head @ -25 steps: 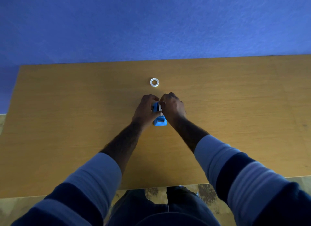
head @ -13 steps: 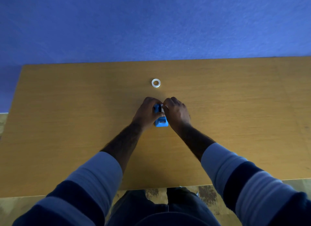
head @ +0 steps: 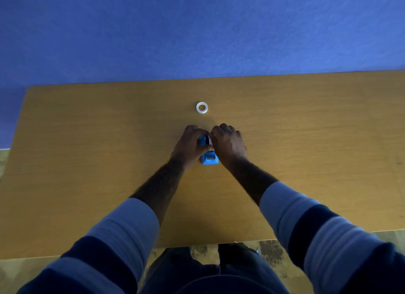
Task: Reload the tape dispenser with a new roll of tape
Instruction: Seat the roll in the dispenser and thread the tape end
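Observation:
A small blue tape dispenser (head: pixel 209 159) stands on the wooden table (head: pixel 87 162) in the middle, its cutter end toward me. My left hand (head: pixel 188 145) clasps its left side. My right hand (head: pixel 228 143) is closed over its right side, fingers at a pale tape roll (head: pixel 210 141) sitting in the top of the dispenser. Most of that roll is hidden by my fingers. A white ring (head: pixel 201 107), a bare tape core or thin roll, lies flat on the table just beyond my hands, apart from them.
The table's far edge meets a blue wall (head: pixel 197 30). Its near edge runs just above my lap, with patterned floor (head: pixel 271 250) below. My striped sleeves fill the lower corners of the view.
Both hands and the dispenser have stayed in the same spot. My right fingers have shifted slightly over the roll at the dispenser's top. The white ring has not moved.

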`<control>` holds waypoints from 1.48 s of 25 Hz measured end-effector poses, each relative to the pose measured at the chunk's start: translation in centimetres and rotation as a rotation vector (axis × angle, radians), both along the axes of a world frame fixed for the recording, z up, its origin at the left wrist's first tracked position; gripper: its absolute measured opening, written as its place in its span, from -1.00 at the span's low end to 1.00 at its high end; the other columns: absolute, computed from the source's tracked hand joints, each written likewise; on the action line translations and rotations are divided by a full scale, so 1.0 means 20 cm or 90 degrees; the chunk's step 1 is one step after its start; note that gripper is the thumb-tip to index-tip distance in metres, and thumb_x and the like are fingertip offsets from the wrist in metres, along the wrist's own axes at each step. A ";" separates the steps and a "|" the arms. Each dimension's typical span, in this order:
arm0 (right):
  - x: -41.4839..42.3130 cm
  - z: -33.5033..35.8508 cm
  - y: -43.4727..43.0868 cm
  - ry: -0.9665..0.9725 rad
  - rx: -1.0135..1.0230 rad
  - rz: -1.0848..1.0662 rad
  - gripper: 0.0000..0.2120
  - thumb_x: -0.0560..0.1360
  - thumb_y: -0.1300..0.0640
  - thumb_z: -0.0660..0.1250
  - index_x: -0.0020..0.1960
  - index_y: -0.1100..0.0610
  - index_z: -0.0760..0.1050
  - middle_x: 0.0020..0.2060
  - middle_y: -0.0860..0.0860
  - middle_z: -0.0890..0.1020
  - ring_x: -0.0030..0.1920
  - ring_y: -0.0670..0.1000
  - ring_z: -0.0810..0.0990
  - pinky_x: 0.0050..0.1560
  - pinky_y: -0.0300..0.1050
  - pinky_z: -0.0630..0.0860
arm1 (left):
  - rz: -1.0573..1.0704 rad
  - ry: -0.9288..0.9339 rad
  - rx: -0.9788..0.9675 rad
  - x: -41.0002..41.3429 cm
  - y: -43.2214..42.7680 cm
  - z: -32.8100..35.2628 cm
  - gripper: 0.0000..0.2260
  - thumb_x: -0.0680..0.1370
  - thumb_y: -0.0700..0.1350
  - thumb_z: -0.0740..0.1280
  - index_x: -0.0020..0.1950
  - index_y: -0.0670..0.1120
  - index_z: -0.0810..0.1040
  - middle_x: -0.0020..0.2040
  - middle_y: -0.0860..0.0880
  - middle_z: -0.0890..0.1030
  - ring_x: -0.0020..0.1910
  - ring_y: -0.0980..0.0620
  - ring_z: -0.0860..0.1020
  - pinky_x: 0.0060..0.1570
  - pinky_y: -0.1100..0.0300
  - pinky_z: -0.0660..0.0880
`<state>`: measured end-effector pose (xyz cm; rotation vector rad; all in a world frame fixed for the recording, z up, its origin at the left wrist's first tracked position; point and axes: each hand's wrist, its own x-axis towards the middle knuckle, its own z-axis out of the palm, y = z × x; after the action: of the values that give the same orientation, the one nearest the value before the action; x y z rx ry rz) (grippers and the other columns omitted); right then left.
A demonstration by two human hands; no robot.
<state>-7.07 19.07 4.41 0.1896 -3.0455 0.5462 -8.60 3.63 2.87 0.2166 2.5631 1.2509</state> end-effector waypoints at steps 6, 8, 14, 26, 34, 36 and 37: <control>0.08 0.03 0.01 0.005 0.055 0.032 -0.67 0.42 0.17 0.51 0.12 0.17 0.50 -0.01 0.10 0.62 0.00 0.09 0.58 0.06 0.07 0.53 | 0.001 0.001 -0.033 0.01 0.00 0.01 -0.59 0.46 -0.07 0.53 0.30 0.01 0.60 0.40 -0.05 0.43 0.32 0.01 0.51 0.26 -0.02 0.53; 0.06 0.05 0.00 -0.002 0.055 0.031 -0.72 0.43 0.19 0.49 0.09 0.17 0.52 -0.03 0.10 0.62 0.00 0.10 0.58 0.05 0.07 0.52 | 0.007 0.019 -0.033 0.01 0.01 0.01 -0.54 0.43 -0.08 0.54 0.32 0.02 0.58 0.37 -0.04 0.45 0.31 0.02 0.51 0.23 0.02 0.54; -0.03 0.06 -0.01 -0.016 0.057 0.037 -0.85 0.45 0.21 0.46 -0.04 0.17 0.52 -0.13 0.09 0.59 -0.10 0.08 0.57 -0.10 0.00 0.49 | -0.010 0.033 -0.076 0.01 0.03 0.00 -0.60 0.39 -0.08 0.54 0.22 -0.01 0.60 0.24 0.01 0.52 0.21 0.08 0.48 0.16 0.07 0.51; 0.03 0.03 0.03 0.010 0.065 0.061 -0.81 0.48 0.17 0.45 0.06 0.18 0.55 -0.08 0.10 0.64 -0.08 0.09 0.61 -0.09 0.02 0.55 | -0.020 0.044 -0.090 0.04 0.02 0.01 -0.46 0.42 -0.06 0.55 0.37 0.01 0.51 0.33 0.01 0.49 0.24 0.08 0.51 0.16 0.10 0.52; -0.05 0.03 0.04 0.022 0.060 0.054 -0.85 0.54 0.09 0.39 -0.11 0.16 0.54 -0.17 0.08 0.59 -0.14 0.10 0.58 -0.16 -0.06 0.37 | 0.004 0.062 -0.076 0.05 0.02 0.01 -0.67 0.42 0.01 0.52 0.14 0.10 0.53 0.15 0.10 0.50 0.05 0.15 0.52 0.08 0.09 0.54; -0.04 0.03 0.05 0.021 0.055 0.055 -0.85 0.53 0.09 0.40 -0.12 0.17 0.54 -0.19 0.08 0.59 -0.15 0.10 0.58 -0.16 -0.04 0.40 | -0.007 0.065 -0.091 0.03 0.02 0.00 -0.65 0.44 0.03 0.51 0.19 0.03 0.57 0.18 0.06 0.52 0.08 0.13 0.53 0.08 0.11 0.50; -0.03 0.03 0.05 0.016 0.055 0.059 -0.86 0.53 0.09 0.40 -0.11 0.17 0.55 -0.18 0.08 0.59 -0.15 0.09 0.58 -0.16 -0.01 0.45 | -0.012 0.064 -0.095 0.03 0.01 0.00 -0.63 0.45 0.03 0.50 0.22 0.01 0.58 0.20 0.04 0.52 0.10 0.11 0.53 0.10 0.12 0.49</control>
<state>-7.75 20.15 4.99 0.3400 -3.0494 0.4148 -8.04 3.91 2.95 0.2776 2.7186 1.0616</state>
